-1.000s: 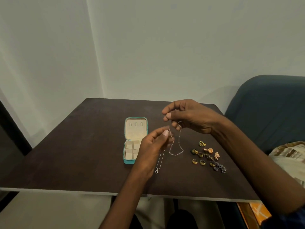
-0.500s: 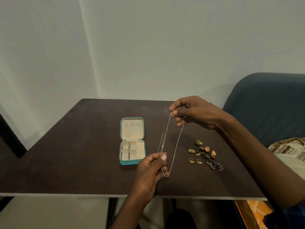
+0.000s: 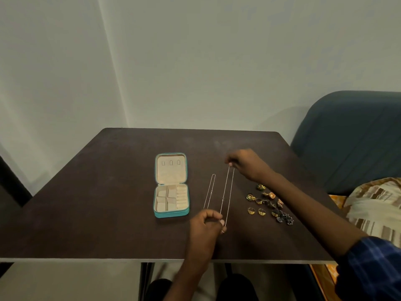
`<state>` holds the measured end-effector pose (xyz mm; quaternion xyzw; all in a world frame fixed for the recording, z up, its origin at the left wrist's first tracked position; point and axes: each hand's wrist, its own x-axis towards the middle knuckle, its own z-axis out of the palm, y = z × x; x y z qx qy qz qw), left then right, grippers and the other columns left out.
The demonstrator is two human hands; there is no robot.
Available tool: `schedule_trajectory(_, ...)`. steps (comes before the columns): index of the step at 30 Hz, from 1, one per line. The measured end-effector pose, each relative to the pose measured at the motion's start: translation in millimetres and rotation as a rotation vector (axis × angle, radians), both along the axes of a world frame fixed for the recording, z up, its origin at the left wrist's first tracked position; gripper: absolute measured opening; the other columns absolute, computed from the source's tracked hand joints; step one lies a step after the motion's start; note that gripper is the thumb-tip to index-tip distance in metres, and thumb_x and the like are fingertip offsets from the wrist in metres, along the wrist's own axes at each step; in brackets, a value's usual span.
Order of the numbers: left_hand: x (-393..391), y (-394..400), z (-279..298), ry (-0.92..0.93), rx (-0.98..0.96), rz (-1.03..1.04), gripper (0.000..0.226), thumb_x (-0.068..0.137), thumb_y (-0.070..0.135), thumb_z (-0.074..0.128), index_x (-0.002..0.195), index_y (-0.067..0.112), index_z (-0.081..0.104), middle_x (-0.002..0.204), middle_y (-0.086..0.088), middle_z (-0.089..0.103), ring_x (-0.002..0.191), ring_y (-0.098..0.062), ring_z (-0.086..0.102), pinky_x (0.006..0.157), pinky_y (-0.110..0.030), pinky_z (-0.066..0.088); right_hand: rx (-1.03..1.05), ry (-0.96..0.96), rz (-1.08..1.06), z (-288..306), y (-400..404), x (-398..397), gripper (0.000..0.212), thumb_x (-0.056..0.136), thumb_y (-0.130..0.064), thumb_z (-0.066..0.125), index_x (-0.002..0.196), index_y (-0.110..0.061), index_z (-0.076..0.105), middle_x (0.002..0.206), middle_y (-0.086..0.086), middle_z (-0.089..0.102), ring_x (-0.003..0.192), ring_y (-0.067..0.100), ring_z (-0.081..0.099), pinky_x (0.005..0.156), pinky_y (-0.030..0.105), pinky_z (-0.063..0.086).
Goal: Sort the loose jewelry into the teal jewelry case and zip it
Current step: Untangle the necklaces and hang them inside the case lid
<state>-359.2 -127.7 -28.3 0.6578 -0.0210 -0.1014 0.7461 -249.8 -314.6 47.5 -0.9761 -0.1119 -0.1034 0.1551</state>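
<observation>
The teal jewelry case (image 3: 171,214) lies open on the dark table (image 3: 97,203), lid flat toward the wall, cream compartments showing. A thin silver chain (image 3: 227,192) is stretched along the table between my hands. My right hand (image 3: 247,164) pinches its far end and my left hand (image 3: 206,224) pinches its near end. A second loop of thin chain (image 3: 210,191) lies just left of it, running down to my left hand. Right of the chains sits a cluster of gold rings and earrings (image 3: 263,202) with a dark beaded piece (image 3: 285,218).
A blue upholstered seat (image 3: 351,137) stands to the right of the table, with a striped cushion (image 3: 377,203) on it. White walls meet in a corner behind the table. The table's front edge (image 3: 152,260) runs just below my left wrist.
The chain, first bunched between my hands above the table, is now pulled out straight and lowered onto it. My right hand moved away and down, my left hand toward me.
</observation>
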Motion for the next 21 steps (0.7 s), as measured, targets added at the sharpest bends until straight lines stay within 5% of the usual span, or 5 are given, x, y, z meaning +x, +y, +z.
schedule_trajectory(5,8.0,-10.9,-18.3,-0.032,0.139,0.013,0.017,0.074,-0.004,0.065,0.077,0.013,0.061,0.060,0.001,0.063,0.057,-0.009,0.059,0.059,-0.022,0.048,-0.012,0.055,-0.044,-36.0,-2.3,13.5,0.018,0.087,-0.003,0.057,0.101,-0.005,0.068,0.102,0.013,0.071,0.097,0.027,0.064,0.081,0.033,0.046)
schedule_trajectory(12,13.3,-18.6,-34.5,-0.129,0.300,0.127,0.026,0.075,0.001,0.066,0.079,0.026,0.061,0.086,-0.008,0.062,0.066,-0.005,0.059,0.066,-0.018,0.048,-0.032,0.119,-0.088,-65.0,-3.2,32.6,0.016,0.082,-0.002,0.053,0.089,-0.008,0.066,0.095,0.014,0.069,0.091,0.033,0.062,0.075,0.038,0.047)
schedule_trajectory(16,15.2,-21.9,-37.7,-0.342,0.508,0.198,0.040,0.073,-0.001,0.065,0.073,0.038,0.055,0.087,0.013,0.053,0.077,-0.005,0.056,0.076,-0.020,0.046,-0.025,0.124,-0.091,-74.7,-5.0,38.6,0.010,0.081,-0.004,0.056,0.085,-0.008,0.065,0.090,0.013,0.069,0.086,0.033,0.062,0.072,0.038,0.049)
schedule_trajectory(21,13.6,-28.0,-41.1,-0.556,0.703,0.163,0.025,0.075,-0.005,0.064,0.082,0.019,0.067,0.090,0.007,0.056,0.079,0.003,0.049,0.077,-0.010,0.036,-0.008,0.085,-0.086,-83.3,-4.3,41.9,0.005,0.084,-0.008,0.057,0.084,-0.008,0.062,0.088,0.013,0.066,0.082,0.031,0.060,0.071,0.042,0.050)
